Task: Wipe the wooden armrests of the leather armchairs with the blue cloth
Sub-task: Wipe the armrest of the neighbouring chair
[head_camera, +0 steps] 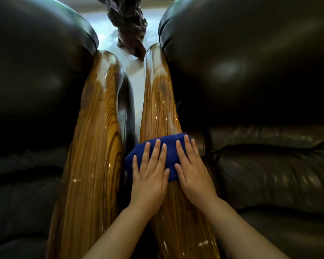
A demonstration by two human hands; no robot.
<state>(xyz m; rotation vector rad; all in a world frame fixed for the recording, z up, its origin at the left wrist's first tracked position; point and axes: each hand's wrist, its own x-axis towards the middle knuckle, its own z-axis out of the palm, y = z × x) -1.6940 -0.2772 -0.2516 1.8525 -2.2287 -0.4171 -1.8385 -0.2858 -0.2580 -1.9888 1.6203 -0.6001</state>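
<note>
Two glossy wooden armrests run side by side away from me: the left armrest (94,139) and the right armrest (159,101). A folded blue cloth (168,146) lies across the right armrest about halfway along. My left hand (150,176) presses flat on the cloth's left part, fingers spread. My right hand (193,169) presses flat on its right part, fingers also spread. Both palms hide the cloth's near edge.
A dark leather armchair (36,90) fills the left side and another leather armchair (260,90) fills the right. A narrow gap runs between the armrests. Beyond them lies a pale shiny floor (108,34) with a dark carved wooden piece (127,21) on it.
</note>
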